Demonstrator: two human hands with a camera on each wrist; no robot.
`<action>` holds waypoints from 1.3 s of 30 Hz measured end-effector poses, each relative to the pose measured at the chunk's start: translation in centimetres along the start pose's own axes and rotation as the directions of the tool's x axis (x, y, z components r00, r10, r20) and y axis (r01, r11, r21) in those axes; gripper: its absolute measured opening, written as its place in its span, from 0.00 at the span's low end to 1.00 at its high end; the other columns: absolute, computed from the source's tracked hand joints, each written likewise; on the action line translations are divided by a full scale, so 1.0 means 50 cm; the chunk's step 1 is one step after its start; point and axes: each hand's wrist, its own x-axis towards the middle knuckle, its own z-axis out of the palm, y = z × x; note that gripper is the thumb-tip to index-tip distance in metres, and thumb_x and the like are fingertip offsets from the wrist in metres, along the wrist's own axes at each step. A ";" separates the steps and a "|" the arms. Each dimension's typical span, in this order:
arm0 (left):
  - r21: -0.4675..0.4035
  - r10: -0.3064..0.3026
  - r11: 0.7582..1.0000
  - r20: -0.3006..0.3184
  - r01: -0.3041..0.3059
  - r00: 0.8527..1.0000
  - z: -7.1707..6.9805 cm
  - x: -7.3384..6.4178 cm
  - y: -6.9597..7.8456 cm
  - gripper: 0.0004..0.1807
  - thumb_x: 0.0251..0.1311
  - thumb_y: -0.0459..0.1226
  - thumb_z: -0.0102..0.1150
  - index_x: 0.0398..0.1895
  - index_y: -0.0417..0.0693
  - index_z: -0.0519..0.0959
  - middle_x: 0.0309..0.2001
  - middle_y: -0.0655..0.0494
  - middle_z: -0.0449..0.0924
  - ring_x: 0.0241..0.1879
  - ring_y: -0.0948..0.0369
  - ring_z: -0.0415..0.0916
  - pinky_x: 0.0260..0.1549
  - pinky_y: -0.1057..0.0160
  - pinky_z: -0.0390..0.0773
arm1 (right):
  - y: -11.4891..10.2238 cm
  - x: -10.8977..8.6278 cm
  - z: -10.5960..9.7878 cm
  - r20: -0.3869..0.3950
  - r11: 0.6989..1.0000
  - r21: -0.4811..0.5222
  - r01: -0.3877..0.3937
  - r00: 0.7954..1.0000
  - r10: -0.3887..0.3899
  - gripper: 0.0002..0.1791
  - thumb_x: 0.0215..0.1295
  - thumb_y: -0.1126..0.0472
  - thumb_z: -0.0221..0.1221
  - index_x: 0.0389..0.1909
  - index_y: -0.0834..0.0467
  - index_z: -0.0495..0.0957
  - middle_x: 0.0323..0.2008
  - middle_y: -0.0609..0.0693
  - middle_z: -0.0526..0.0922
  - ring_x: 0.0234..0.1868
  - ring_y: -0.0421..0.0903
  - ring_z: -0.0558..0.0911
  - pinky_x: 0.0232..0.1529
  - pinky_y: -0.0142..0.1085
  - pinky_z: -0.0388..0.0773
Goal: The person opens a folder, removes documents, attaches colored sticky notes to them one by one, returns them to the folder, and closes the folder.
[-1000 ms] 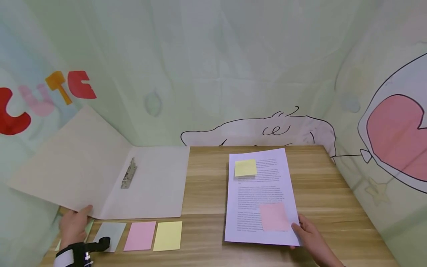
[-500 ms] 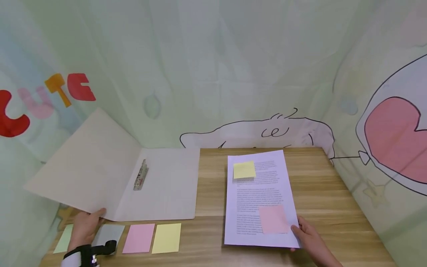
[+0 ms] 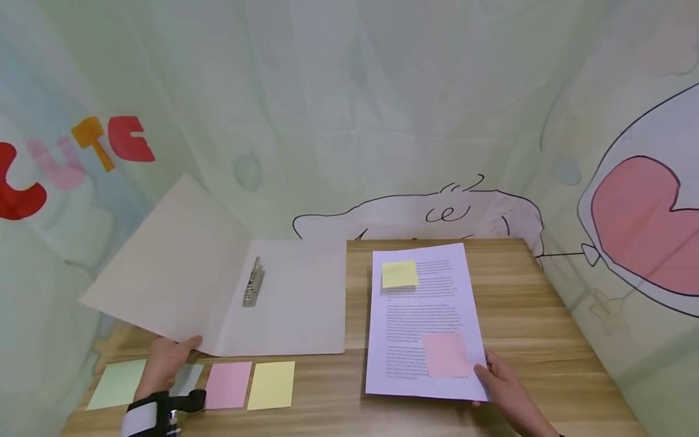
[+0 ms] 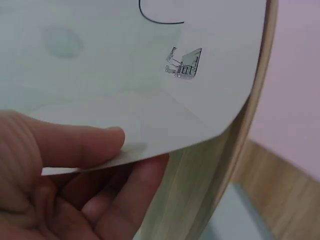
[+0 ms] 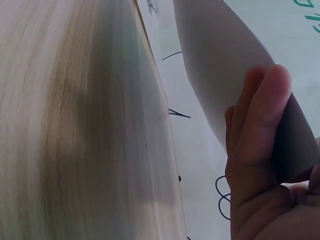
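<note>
A pale file folder (image 3: 306,315) lies spread at the left of the table, its cover (image 3: 169,261) raised at a slant. A metal clip (image 3: 253,285) sits beside the fold. My left hand (image 3: 165,361) pinches the cover's lower edge, thumb on the inner face and fingers beneath, as the left wrist view shows. My right hand (image 3: 505,385) grips the lower right corner of printed paper (image 3: 420,315), thumb on top. In the right wrist view, fingers (image 5: 260,115) support the sheet from behind, above the table. A yellow sticky note (image 3: 400,274) and a pink sticky note (image 3: 446,354) are on the page.
Along the table's (image 3: 327,394) front left lie a green note (image 3: 116,383), a grey-blue note (image 3: 188,379) partly behind the left hand, a pink note (image 3: 229,385) and a yellow note (image 3: 271,385). A printed cloth backdrop (image 3: 327,121) stands close behind and at both sides.
My left hand has slid the folder to the right, toward the paper, its cover still raised. More of the green note now shows. The right hand and paper have hardly moved.
</note>
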 end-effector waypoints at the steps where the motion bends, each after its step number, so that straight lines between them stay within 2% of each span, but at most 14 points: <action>1: 0.013 0.013 1.000 0.015 -0.013 1.000 0.006 -0.001 0.003 0.32 0.64 0.34 0.48 0.66 0.24 0.52 0.64 0.23 0.54 0.63 0.34 0.55 0.59 0.41 0.57 | -0.002 0.000 -0.001 -0.003 1.000 -0.002 -0.003 1.000 0.003 0.24 0.74 0.69 0.36 0.64 0.79 0.47 0.40 0.60 0.78 0.30 0.47 0.81 0.23 0.39 0.77; 5: 0.030 0.058 0.998 0.072 -0.061 0.996 0.033 -0.009 0.017 0.33 0.65 0.33 0.49 0.67 0.25 0.50 0.64 0.24 0.55 0.63 0.33 0.55 0.59 0.40 0.58 | -0.006 -0.001 -0.004 -0.010 1.000 -0.010 -0.011 1.000 0.011 0.24 0.74 0.69 0.37 0.64 0.78 0.47 0.40 0.61 0.78 0.30 0.47 0.81 0.24 0.39 0.77; 9: 0.024 0.110 0.993 0.084 -0.112 0.990 0.059 -0.019 0.036 0.33 0.63 0.31 0.52 0.66 0.24 0.52 0.63 0.23 0.57 0.62 0.33 0.57 0.59 0.41 0.59 | -0.004 0.002 -0.001 -0.019 1.000 -0.002 -0.018 1.000 0.018 0.23 0.74 0.68 0.37 0.63 0.78 0.49 0.40 0.61 0.78 0.30 0.48 0.81 0.24 0.39 0.77; 15: 0.040 0.141 0.988 0.136 -0.147 0.981 0.084 -0.033 0.063 0.33 0.63 0.32 0.53 0.66 0.25 0.53 0.62 0.24 0.59 0.61 0.34 0.58 0.58 0.41 0.61 | 0.001 0.005 0.000 -0.030 1.000 0.002 -0.027 0.999 0.027 0.23 0.74 0.69 0.37 0.63 0.78 0.49 0.39 0.60 0.78 0.29 0.48 0.80 0.23 0.39 0.77; 19: 0.030 0.160 0.986 0.160 -0.167 0.974 0.110 -0.038 0.077 0.32 0.61 0.32 0.56 0.64 0.26 0.56 0.60 0.26 0.63 0.60 0.37 0.62 0.55 0.45 0.65 | 0.000 0.003 -0.006 -0.030 0.999 -0.009 -0.032 0.999 0.032 0.23 0.74 0.69 0.37 0.64 0.77 0.48 0.39 0.60 0.78 0.29 0.48 0.80 0.24 0.38 0.77; 21: 0.020 0.157 0.986 0.173 -0.163 0.972 0.126 -0.040 0.083 0.32 0.61 0.33 0.58 0.63 0.26 0.58 0.59 0.27 0.65 0.58 0.40 0.65 0.53 0.48 0.69 | -0.002 0.004 -0.010 -0.030 0.999 -0.017 -0.031 0.999 0.030 0.24 0.74 0.69 0.37 0.65 0.78 0.47 0.40 0.60 0.78 0.29 0.48 0.80 0.24 0.38 0.77; 25: -0.030 0.181 0.983 0.221 -0.179 0.958 0.158 -0.044 0.096 0.32 0.60 0.33 0.59 0.64 0.28 0.58 0.60 0.28 0.65 0.58 0.42 0.65 0.50 0.52 0.72 | -0.005 0.009 -0.014 -0.049 0.999 -0.031 -0.033 0.998 0.032 0.23 0.74 0.69 0.38 0.64 0.77 0.50 0.38 0.60 0.78 0.29 0.48 0.79 0.25 0.38 0.76; 28: -0.038 0.195 0.981 0.245 -0.192 0.950 0.177 -0.051 0.103 0.32 0.61 0.32 0.59 0.65 0.29 0.58 0.60 0.29 0.65 0.59 0.42 0.65 0.52 0.51 0.71 | -0.004 0.015 -0.015 -0.054 0.999 -0.045 -0.022 0.998 0.020 0.21 0.73 0.69 0.39 0.61 0.77 0.53 0.36 0.60 0.78 0.27 0.48 0.79 0.25 0.38 0.76; 33: -0.011 0.191 0.981 0.253 -0.195 0.948 0.198 -0.065 0.112 0.32 0.61 0.34 0.59 0.64 0.29 0.60 0.60 0.30 0.66 0.59 0.41 0.65 0.55 0.47 0.67 | -0.003 0.025 -0.013 -0.075 0.998 -0.053 -0.037 0.997 0.033 0.20 0.73 0.69 0.39 0.61 0.76 0.55 0.35 0.59 0.78 0.27 0.49 0.79 0.26 0.39 0.77; 39: -0.047 0.258 0.966 0.262 -0.255 0.930 0.222 -0.069 0.127 0.33 0.58 0.32 0.61 0.65 0.31 0.60 0.60 0.33 0.67 0.59 0.45 0.65 0.55 0.50 0.66 | -0.001 0.034 -0.013 -0.116 0.997 -0.059 -0.055 0.992 0.048 0.19 0.73 0.70 0.38 0.60 0.76 0.55 0.34 0.59 0.78 0.27 0.50 0.78 0.26 0.38 0.76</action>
